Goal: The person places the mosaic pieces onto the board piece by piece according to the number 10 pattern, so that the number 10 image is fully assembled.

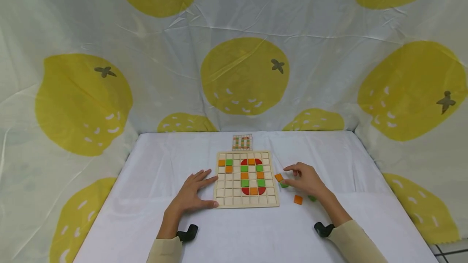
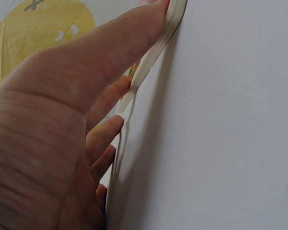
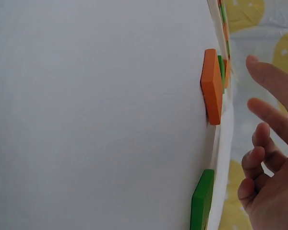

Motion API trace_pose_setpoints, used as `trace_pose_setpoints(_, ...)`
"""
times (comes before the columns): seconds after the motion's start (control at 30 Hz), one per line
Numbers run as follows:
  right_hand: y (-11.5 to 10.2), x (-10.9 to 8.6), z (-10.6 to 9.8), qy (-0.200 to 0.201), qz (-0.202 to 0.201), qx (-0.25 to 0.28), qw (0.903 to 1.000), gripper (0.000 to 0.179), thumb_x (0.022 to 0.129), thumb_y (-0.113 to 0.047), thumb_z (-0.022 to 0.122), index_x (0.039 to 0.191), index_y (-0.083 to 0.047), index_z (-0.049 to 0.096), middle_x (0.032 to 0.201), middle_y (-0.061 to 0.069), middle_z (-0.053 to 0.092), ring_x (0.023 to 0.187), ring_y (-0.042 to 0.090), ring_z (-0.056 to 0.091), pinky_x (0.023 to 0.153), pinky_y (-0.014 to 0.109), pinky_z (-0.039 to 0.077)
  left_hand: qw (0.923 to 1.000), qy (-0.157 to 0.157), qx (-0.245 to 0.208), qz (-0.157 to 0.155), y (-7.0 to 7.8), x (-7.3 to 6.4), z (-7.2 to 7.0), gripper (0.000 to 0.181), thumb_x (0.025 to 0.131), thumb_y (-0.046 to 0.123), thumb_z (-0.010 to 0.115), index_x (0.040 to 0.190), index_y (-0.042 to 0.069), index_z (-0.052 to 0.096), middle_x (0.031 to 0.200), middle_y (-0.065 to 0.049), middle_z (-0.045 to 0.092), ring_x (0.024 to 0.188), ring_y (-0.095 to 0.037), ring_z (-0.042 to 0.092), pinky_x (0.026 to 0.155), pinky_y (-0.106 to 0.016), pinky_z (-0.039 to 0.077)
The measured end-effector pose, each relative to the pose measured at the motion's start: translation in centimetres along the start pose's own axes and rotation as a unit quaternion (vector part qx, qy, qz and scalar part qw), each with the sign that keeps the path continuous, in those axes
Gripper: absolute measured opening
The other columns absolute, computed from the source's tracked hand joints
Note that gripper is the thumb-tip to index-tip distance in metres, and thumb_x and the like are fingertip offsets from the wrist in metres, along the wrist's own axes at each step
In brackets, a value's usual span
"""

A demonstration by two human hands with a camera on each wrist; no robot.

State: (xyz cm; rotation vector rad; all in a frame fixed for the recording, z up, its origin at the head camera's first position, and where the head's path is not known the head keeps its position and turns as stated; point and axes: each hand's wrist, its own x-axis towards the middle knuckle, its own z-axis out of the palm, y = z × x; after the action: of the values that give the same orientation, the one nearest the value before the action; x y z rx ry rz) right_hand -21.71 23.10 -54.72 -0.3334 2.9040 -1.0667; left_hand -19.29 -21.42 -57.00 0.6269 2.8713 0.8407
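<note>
A wooden grid board (image 1: 228, 199) lies on the white cloth, with red, orange and green tiles forming a closed ring on its right side. Two orange squares and a green square (image 1: 228, 162) sit near its upper left corner. My left hand (image 1: 193, 192) has its fingers spread, with fingertips and thumb touching the board's left edge. Over the loose tiles right of the board hovers my right hand (image 1: 306, 180), thumb and index finger apart and nothing between them. Nearest to it are an orange tile (image 1: 279, 177) and a green tile (image 1: 284, 185), partly covered by the thumb.
Another orange tile (image 1: 298, 199) and a green tile (image 1: 312, 198) lie nearer the right wrist. Behind the board is a small pattern card (image 1: 242, 143). Lemon-printed cloth (image 1: 318, 88) hangs around the back and sides of the table (image 1: 175, 149).
</note>
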Motion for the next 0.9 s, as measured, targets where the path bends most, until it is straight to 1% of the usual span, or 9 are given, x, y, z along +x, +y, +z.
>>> trace_pose_setpoints(0.23,1.0,-0.7,-0.2,-0.014,0.007,-0.008,0.9999,0.050,0.077,-0.037,0.091,0.119,-0.015,0.078,0.080,0.002,0.051,0.076,0.014,0.046,0.065,0.024,0.035,1.0000,-0.001,-0.005,-0.004,0.0,0.0,0.0,0.092,0.071,0.069,0.081,0.150,0.032,0.055,0.167,-0.002,0.038,0.158,-0.033,0.025,0.128,-0.061,0.015)
trace_pose_setpoints(0.33,1.2,-1.0,-0.2,-0.015,0.009,-0.009,0.9998,0.050,0.077,-0.037,0.091,0.120,-0.014,0.077,0.081,0.002,0.052,0.077,0.014,0.046,0.065,0.025,0.036,1.0000,0.000,-0.004,0.001,0.0,0.0,0.0,0.091,0.071,0.069,0.081,0.149,0.031,0.056,0.166,-0.004,0.039,0.158,-0.035,0.026,0.127,-0.063,0.016)
trace_pose_setpoints(0.47,1.2,-1.3,-0.1,-0.025,0.024,-0.006,0.9994,0.050,0.078,-0.038,0.089,0.121,-0.015,0.077,0.083,0.002,0.053,0.079,0.015,0.047,0.066,0.026,0.037,1.0000,-0.002,-0.008,0.001,0.0,0.0,-0.1,0.090,0.071,0.069,0.081,0.149,0.030,0.058,0.166,-0.005,0.040,0.157,-0.036,0.026,0.127,-0.064,0.016)
trace_pose_setpoints(0.63,1.3,-1.5,0.1,-0.041,0.041,-0.001,0.9983,0.050,0.080,-0.038,0.088,0.124,-0.017,0.076,0.085,0.001,0.052,0.082,0.016,0.049,0.066,0.026,0.039,1.0000,-0.004,-0.001,0.000,0.0,0.0,-0.1,0.090,0.072,0.071,0.079,0.149,0.032,0.056,0.166,-0.004,0.039,0.158,-0.035,0.026,0.127,-0.063,0.016)
trace_pose_setpoints(0.9,1.7,-1.7,0.3,-0.042,0.016,0.009,0.9989,0.046,0.082,-0.033,0.087,0.124,-0.017,0.076,0.084,0.000,0.053,0.081,0.015,0.050,0.066,0.023,0.041,1.0000,-0.005,0.000,0.000,-0.1,0.1,-0.1,0.090,0.072,0.072,0.079,0.149,0.032,0.056,0.166,-0.003,0.039,0.158,-0.035,0.026,0.127,-0.063,0.016)
